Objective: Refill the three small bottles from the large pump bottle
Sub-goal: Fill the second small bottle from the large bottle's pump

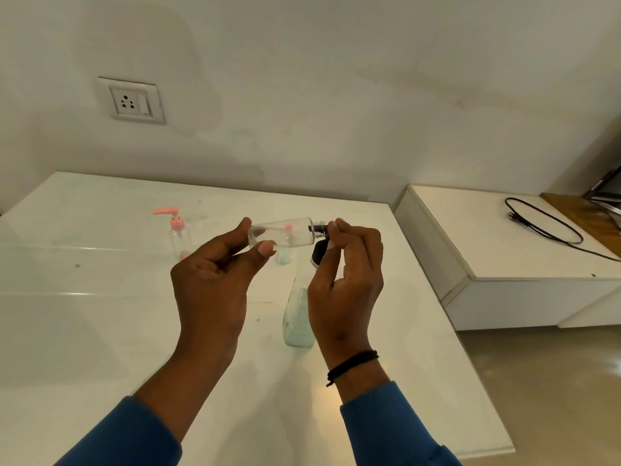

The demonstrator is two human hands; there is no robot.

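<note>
**Small clear bottle held sideways above the table**

A small clear bottle (282,235) lies on its side in the air, looking nearly empty, its black neck pointing right. The left hand (215,280) pinches its base between thumb and fingertips. The right hand (342,284) curls its fingers round the neck end. Below, the large pump bottle (299,314) stands on the white table (100,314), partly filled with pale bluish liquid. A pink-pump small bottle (178,235) stands farther back; another small bottle (284,255) is mostly hidden behind the held one.

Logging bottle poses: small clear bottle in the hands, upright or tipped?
Tipped: the small clear bottle lies about level, its base in the left hand, its neck toward the right hand, whose fingertips pinch it.
</note>
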